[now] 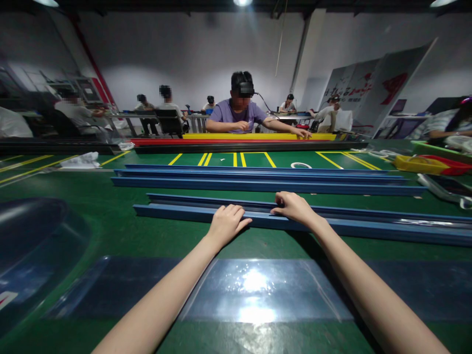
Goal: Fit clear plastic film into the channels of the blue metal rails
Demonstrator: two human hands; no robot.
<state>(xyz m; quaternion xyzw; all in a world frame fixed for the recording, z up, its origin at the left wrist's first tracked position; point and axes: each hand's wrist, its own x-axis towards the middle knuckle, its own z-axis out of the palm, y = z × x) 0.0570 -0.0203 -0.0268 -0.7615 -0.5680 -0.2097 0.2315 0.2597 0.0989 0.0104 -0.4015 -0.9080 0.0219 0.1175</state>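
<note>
A long blue channel-shaped strip (177, 212) lies across the green table in front of me, with raised walls along both long sides. My left hand (227, 222) lies over its near wall, fingers bent into the channel and thumb along the front face. Further right, my right hand (294, 207) is curled over the same strip, with the thumb by the near wall and the index finger by the far wall. Its other fingers are partly hidden. A shiny clear patch, perhaps plastic film, shows inside the strip's right part. Behind it lie more blue strips (258, 186), side by side.
A clear plastic sheet (258, 290) covers the table's near part. A dark glossy object (33, 246) stands left. Black, red and yellow strips (258, 136) lie at the back, where a person (239, 110) sits. A phone-like device (448, 187) and yellow tray (420, 164) are right.
</note>
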